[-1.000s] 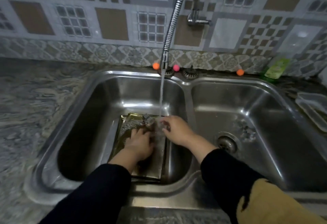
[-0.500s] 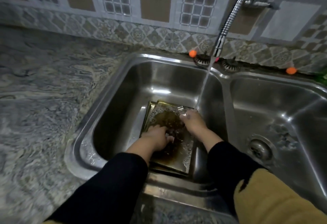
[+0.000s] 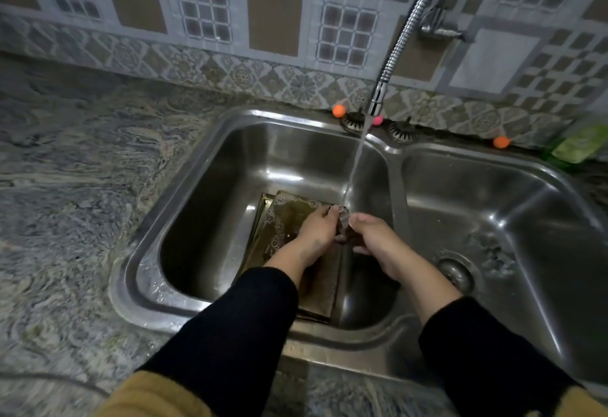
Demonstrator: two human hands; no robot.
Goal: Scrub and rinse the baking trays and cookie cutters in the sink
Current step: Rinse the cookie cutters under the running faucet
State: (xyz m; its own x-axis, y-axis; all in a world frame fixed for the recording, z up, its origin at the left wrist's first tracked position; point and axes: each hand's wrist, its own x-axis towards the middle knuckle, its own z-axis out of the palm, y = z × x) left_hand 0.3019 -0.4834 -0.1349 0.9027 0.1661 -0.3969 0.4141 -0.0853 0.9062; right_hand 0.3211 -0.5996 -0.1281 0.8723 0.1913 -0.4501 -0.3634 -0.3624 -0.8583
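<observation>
Head view, only one I've got: both hands meet mid-frame, over the left basin of the sink (image 3: 141, 271). Left hand (image 3: 317, 230) and right hand (image 3: 373, 239) are curled round a small fluted metal piece, I read it as a cookie cutter (image 3: 342, 219), pinched between them right under the water stream (image 3: 353, 166) from the hose faucet (image 3: 408, 34) coming in from upper right. Can't tell which fingers carry the load, cutter is mostly hidden

Baking trays (image 3: 286, 215) lie stacked flat on the basin floor below the hands, brownish, soapy bubbles along the left edge. They look still unrinsed, my guess. Right basin at right of frame holds only a drain (image 3: 455, 273) and some foam

My call on the step: rinsing the cutter. To do it well I'd keep it centred in the stream, rotate it so water runs through the inside and along the fluted rim, rub the edge with a thumb, keep the grip firm since it's wet and soapy. Hold it low to limit splash. Runoff lands on the trays, so those need their own rinse after

Green bottle (image 3: 579, 145) sits far right on the counter (image 3: 65, 169)
</observation>
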